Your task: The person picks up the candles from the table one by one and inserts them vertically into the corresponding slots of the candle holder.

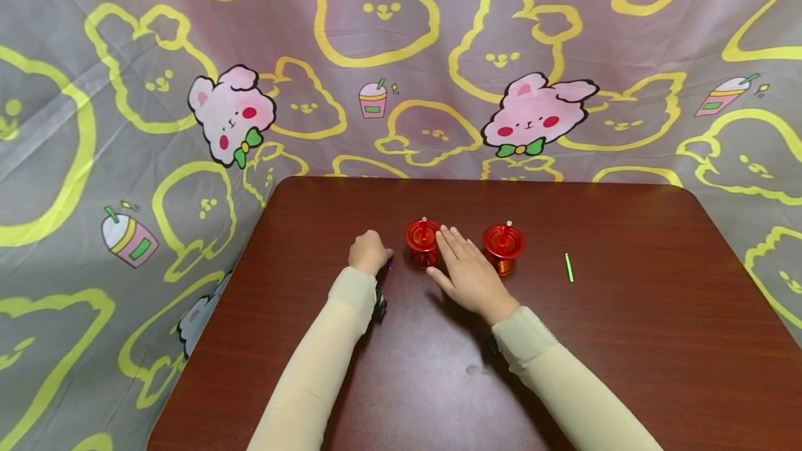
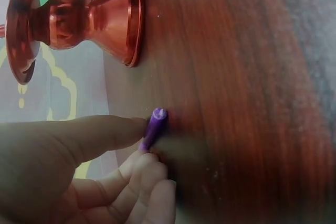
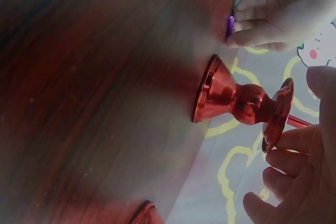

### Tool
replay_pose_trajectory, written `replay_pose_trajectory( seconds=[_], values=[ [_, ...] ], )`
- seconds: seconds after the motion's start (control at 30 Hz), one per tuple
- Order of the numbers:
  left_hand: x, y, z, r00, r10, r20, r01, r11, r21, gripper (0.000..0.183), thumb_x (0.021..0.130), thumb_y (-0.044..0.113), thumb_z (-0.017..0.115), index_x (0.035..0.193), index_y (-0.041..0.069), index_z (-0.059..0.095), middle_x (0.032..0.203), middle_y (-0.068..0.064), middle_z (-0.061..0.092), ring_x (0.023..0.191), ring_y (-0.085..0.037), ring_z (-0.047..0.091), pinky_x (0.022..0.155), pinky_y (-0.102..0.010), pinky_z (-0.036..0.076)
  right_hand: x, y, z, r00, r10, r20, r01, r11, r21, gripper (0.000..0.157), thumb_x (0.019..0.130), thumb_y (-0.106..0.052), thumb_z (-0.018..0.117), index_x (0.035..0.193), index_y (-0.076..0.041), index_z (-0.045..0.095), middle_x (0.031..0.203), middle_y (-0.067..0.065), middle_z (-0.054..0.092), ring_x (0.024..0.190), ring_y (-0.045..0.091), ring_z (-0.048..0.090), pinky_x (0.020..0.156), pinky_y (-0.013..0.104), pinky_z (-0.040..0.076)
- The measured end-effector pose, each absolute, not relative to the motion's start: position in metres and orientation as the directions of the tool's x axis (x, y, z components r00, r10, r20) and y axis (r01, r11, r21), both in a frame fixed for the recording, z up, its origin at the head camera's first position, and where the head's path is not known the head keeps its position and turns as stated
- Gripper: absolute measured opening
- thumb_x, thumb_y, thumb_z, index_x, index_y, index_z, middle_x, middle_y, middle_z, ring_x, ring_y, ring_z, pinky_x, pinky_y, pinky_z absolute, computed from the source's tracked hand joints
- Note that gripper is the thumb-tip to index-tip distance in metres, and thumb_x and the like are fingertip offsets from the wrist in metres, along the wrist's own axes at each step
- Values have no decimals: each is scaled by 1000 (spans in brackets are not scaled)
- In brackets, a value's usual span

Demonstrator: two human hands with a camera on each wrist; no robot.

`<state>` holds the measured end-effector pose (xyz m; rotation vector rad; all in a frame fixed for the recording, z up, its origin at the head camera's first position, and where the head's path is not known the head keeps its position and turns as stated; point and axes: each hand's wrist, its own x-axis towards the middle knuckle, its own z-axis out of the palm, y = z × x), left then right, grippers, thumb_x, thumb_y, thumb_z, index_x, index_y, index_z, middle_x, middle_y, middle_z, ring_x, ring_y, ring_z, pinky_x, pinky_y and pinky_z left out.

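Observation:
A shiny red candle holder (image 1: pixel 423 255) stands upright on the table with a thin red candle (image 1: pixel 424 230) in its dish. To its right is a matching candle holder (image 1: pixel 504 242), also with a red candle (image 1: pixel 509 228). My left hand (image 1: pixel 370 253) is down at the tabletop, left of the first holder, pinching a thin purple candle (image 2: pixel 155 128) between thumb and fingers. Between the two holders, my right hand (image 1: pixel 470 277) has its fingers extended, fingertips at the dish rim of the left holder; whether they touch it I cannot tell.
A thin green candle (image 1: pixel 569 268) lies on the brown wooden table (image 1: pixel 626 339), right of the holders. Behind the table and along its sides hangs a patterned cloth (image 1: pixel 426 82).

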<state>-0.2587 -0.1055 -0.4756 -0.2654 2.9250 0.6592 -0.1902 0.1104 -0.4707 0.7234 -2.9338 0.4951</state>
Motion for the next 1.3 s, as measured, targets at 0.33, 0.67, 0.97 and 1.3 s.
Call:
replay_pose_trajectory(
  seconds=[0.33,0.67,0.97,1.3],
  values=[
    [-258,-101,-470,-965,-173,-200,-238,894,380,25,90,25,74,98,1,73,107,-22,73,97,-42,70,78,-52,59,-190,111,-470,-887,-441,136,-461,834,-303,73,104,-46,50,157,0,31,165,17,26,154,32,20,122,50,22],
    [-260,-100,-471,-960,-186,-209,-249,906,341,29,90,30,74,101,3,74,111,-20,73,97,-40,70,76,-53,58,-189,110,-470,-884,-442,148,-466,827,-314,72,105,-44,51,157,1,31,165,18,26,153,33,22,121,51,25],
    [-258,-104,-470,-968,-181,-174,-231,913,335,37,90,34,74,107,1,73,106,-21,73,91,-40,71,73,-53,58,-189,110,-470,-886,-442,140,-463,825,-324,73,105,-45,50,157,1,30,165,18,24,153,33,21,121,51,24],
    [-256,-109,-469,-975,-136,-174,-199,882,428,22,92,26,72,76,11,66,78,-4,64,73,-26,63,65,-45,54,-190,111,-471,-886,-443,139,-463,825,-324,73,105,-45,50,157,1,30,166,18,24,153,33,21,121,51,25]
  ],
)
